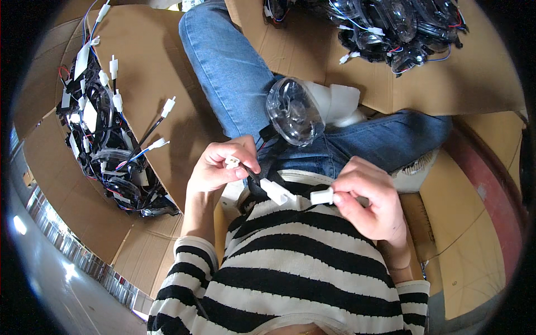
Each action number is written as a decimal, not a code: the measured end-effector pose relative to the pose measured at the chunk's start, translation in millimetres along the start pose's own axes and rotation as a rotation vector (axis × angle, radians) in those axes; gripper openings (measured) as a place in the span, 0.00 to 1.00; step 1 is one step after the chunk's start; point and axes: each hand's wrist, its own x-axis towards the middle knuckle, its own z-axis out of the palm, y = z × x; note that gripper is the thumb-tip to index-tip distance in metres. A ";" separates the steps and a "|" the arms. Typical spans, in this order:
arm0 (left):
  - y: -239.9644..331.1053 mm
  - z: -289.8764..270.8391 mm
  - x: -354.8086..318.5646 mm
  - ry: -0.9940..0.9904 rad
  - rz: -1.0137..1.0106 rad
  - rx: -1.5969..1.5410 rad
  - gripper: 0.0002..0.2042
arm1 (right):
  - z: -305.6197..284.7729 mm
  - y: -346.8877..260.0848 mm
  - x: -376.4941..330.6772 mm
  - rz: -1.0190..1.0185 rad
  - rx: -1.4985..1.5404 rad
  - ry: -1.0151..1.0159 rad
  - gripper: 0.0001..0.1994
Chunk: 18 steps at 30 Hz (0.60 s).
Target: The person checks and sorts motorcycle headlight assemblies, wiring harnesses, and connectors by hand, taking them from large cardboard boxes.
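A round lamp (295, 111) with a clear lens rests on my lap, and black cabling runs from it toward my waist. My left hand (226, 164) pinches the black cable, with a small white connector (233, 162) showing among its fingers. Another white connector (274, 191), longer, sticks out from that cable in front of my striped top. Between thumb and fingers of my right hand (365, 195) is a white plug connector (322, 196), apart from the longer one. Part of the wiring is lost against the dark stripes.
On the left, a cardboard box (159, 61) holds several black lamps (106, 139) with white connectors poking over its edge. More lamps (402, 30) lie in cardboard at the far right. White foam wrap (341, 103) sits beside the lamp, between my jeans-clad legs (218, 61).
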 end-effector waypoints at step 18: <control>10.0 37.6 -22.2 0.211 -0.058 1.225 0.07 | 23.1 16.7 -9.2 0.220 0.169 0.062 0.02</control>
